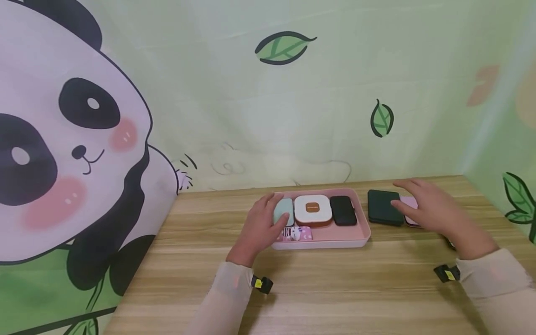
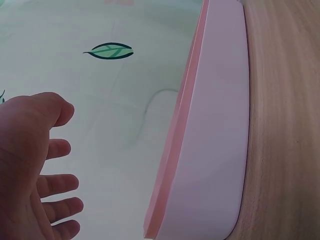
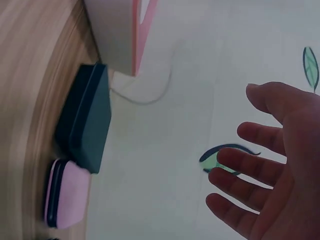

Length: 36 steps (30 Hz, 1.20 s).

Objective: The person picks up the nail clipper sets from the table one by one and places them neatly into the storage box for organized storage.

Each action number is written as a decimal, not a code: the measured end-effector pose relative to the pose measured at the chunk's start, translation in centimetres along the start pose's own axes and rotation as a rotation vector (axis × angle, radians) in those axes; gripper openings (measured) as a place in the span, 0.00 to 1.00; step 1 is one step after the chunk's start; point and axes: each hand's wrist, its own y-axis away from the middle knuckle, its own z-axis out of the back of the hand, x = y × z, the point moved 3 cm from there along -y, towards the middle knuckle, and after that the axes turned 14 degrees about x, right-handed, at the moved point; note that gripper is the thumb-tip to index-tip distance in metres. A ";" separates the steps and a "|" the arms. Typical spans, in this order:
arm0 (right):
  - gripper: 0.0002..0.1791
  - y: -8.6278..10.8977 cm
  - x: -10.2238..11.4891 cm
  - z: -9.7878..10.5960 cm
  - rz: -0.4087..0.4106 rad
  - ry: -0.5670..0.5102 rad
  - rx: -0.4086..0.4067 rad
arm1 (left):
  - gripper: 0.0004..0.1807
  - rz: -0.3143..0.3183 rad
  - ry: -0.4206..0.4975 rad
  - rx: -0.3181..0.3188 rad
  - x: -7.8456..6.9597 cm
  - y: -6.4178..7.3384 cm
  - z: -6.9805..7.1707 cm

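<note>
Over the left end of a pink tray (image 1: 335, 235), my left hand (image 1: 258, 228) hovers with loosely spread fingers. Beneath and beside it in the tray are a mint-green case (image 1: 286, 207) and a small patterned packet (image 1: 303, 233), both partly hidden. A white rounded case (image 1: 307, 217) and a black case (image 1: 343, 210) lie further right in the tray. My right hand (image 1: 435, 209) is spread above a dark green box (image 1: 382, 207) and a pink case (image 1: 409, 202), which it partly covers. The right wrist view shows that hand (image 3: 290, 165) apart from both, holding nothing.
A dark object (image 1: 449, 243), mostly hidden, lies under my right wrist. The wooden table (image 1: 335, 288) ends at the back against a pale green printed cloth (image 1: 209, 102) with a panda and leaves. The tray has a raised white outer wall (image 2: 215, 120).
</note>
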 end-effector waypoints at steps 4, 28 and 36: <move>0.34 0.1 -1.7 -0.6 -0.029 0.006 0.032 | 0.32 0.002 -0.007 0.000 0.2 0.1 0.0; 0.54 3.4 -10.2 -3.9 -0.465 0.001 0.278 | 0.33 0.008 -0.016 0.028 0.4 -0.2 -0.1; 0.55 4.1 -10.6 -4.8 -0.438 -0.017 0.364 | 0.33 0.011 -0.016 0.036 0.3 -0.1 -0.3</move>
